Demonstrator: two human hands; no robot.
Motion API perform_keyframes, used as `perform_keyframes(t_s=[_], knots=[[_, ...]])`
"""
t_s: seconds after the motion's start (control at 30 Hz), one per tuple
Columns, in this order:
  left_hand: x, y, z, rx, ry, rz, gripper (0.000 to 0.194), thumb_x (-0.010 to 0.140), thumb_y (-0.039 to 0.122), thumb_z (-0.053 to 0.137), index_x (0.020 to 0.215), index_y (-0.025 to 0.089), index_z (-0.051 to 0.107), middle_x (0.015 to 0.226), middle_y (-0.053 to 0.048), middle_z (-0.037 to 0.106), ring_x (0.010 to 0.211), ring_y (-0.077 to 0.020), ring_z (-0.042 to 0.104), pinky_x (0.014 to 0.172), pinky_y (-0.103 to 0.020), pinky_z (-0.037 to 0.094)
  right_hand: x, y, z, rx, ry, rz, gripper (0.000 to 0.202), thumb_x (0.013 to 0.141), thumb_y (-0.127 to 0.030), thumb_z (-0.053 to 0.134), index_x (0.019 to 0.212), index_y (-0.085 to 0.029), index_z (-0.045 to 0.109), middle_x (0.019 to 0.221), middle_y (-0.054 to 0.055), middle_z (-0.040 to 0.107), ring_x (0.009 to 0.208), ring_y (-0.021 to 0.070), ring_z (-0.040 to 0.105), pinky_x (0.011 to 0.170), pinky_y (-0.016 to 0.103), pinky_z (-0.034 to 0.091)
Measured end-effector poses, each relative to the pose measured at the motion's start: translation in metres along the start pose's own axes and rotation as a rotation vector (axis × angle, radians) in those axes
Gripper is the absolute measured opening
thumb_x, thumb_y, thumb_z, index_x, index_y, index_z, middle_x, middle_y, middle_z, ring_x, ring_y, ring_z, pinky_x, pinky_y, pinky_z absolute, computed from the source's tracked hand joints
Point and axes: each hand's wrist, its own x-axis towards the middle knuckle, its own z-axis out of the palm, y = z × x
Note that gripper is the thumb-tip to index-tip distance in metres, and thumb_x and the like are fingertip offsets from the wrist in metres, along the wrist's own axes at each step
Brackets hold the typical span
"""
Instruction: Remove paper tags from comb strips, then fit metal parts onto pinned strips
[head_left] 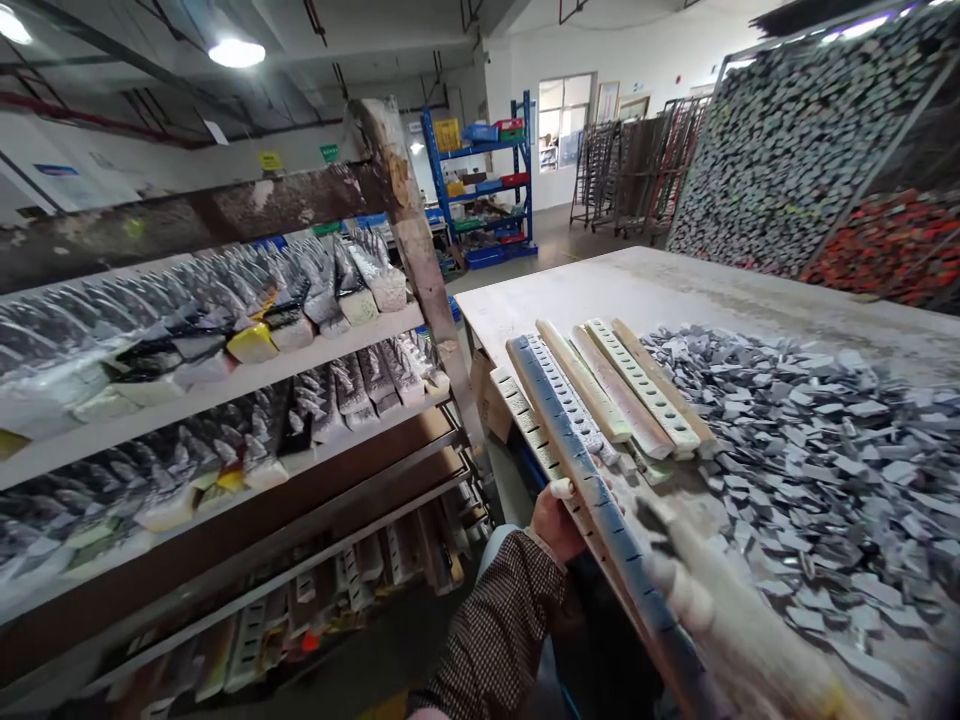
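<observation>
My left hand [559, 522], with a white cover on the thumb, is closed around a long blue slotted bar [581, 465] that slants from the table edge toward me. Short dark slits run along the bar. My right hand [686, 575] is smeared by motion at the bar's right side; white covers show on its fingers, but I cannot tell whether it holds anything. Beyond the hands lie several other bars, among them a white one with holes [637, 380] and a plain tan one [585, 385]. Right of them spreads a heap of small flat grey pieces [817, 470].
A rack [360, 350] on the left holds rows of bars with shiny silver pieces standing in them; more bars fill its lower shelves. The white table [570, 285] runs to the right. Behind it stand a tall stack of greenish bars [802, 150] and a blue shelf [480, 185] with bins.
</observation>
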Motion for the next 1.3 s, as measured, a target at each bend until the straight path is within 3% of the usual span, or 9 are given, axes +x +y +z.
perform_keyframes(t_s=[0.07,0.17,0.3,0.37,0.43,0.63,0.87,1.13,1.3], knots=[[0.004,-0.007,0.005,0.002,-0.017,-0.024,0.049,0.064,0.040,0.067,0.106,0.015,0.066,0.097,-0.012,0.074,0.108,-0.0369,0.068,0.103,-0.054,0.048,-0.030,0.007,0.008,0.019,-0.023,-0.015,0.054,0.075,-0.054,0.075,0.120,-0.023,0.070,0.105,0.009,0.075,0.103,0.0349,0.068,0.091,0.039,0.054],[0.006,-0.015,0.013,0.011,-0.047,-0.111,0.045,0.065,0.040,0.064,0.100,0.013,0.068,0.098,-0.016,0.074,0.112,-0.0394,0.066,0.105,-0.057,0.047,-0.044,0.013,0.003,-0.056,-0.064,-0.041,0.047,0.078,-0.053,0.072,0.117,-0.026,0.068,0.115,0.008,0.074,0.114,0.0346,0.066,0.102,0.038,0.051],[-0.002,-0.016,0.021,-0.006,-0.085,-0.104,0.037,0.063,0.031,0.062,0.095,0.015,0.068,0.092,-0.013,0.073,0.111,-0.0379,0.067,0.106,-0.059,0.047,-0.044,0.022,-0.018,-0.439,0.014,0.146,0.063,0.082,-0.059,0.063,0.133,-0.022,0.057,0.114,0.014,0.072,0.098,0.0365,0.071,0.086,0.044,0.055],[-0.008,-0.013,0.022,-0.020,-0.097,-0.085,0.034,0.064,0.029,0.062,0.094,0.016,0.068,0.092,-0.012,0.073,0.110,-0.0364,0.068,0.105,-0.058,0.048,-0.046,0.030,-0.024,-0.642,0.078,0.160,0.072,0.086,-0.065,0.056,0.142,-0.020,0.050,0.117,0.017,0.070,0.092,0.0375,0.073,0.079,0.046,0.056],[-0.013,-0.011,0.023,-0.028,-0.075,-0.064,0.032,0.064,0.027,0.062,0.094,0.017,0.067,0.095,-0.011,0.073,0.109,-0.0347,0.068,0.104,-0.055,0.049,-0.049,0.041,-0.024,-0.765,0.130,0.082,0.071,0.091,-0.064,0.049,0.146,-0.019,0.047,0.121,0.019,0.067,0.093,0.0381,0.073,0.076,0.048,0.057],[-0.019,-0.014,0.025,-0.029,-0.039,-0.020,0.036,0.059,0.029,0.066,0.093,0.017,0.069,0.092,-0.010,0.074,0.104,-0.0335,0.070,0.099,-0.049,0.052,-0.060,0.073,-0.007,-0.841,0.211,-0.239,0.054,0.099,-0.034,0.040,0.150,-0.015,0.040,0.131,0.020,0.064,0.107,0.0337,0.071,0.080,0.045,0.061],[-0.021,-0.022,0.018,-0.031,-0.065,-0.065,0.053,0.061,0.032,0.064,0.111,0.016,0.072,0.103,-0.013,0.077,0.109,-0.0363,0.069,0.097,-0.050,0.053,-0.072,0.066,-0.001,-0.969,0.302,-0.542,0.059,0.099,-0.023,0.040,0.156,-0.015,0.029,0.134,0.021,0.060,0.119,0.0346,0.065,0.092,0.047,0.060],[-0.022,-0.026,0.018,-0.006,-0.028,-0.076,0.060,0.060,0.032,0.063,0.117,0.017,0.072,0.110,-0.015,0.077,0.116,-0.0383,0.067,0.101,-0.052,0.052,-0.079,0.076,0.001,-0.936,0.274,-0.572,0.074,0.100,-0.024,0.040,0.165,-0.026,0.004,0.142,0.018,0.053,0.122,0.0337,0.062,0.093,0.046,0.060],[-0.024,-0.025,0.023,0.017,-0.010,-0.092,0.062,0.058,0.033,0.065,0.117,0.016,0.072,0.110,-0.015,0.077,0.115,-0.0394,0.067,0.100,-0.053,0.052,-0.084,0.088,0.006,-0.888,0.233,-0.530,0.075,0.100,-0.024,0.039,0.166,-0.028,0.004,0.147,0.019,0.049,0.126,0.0351,0.060,0.093,0.048,0.060]])
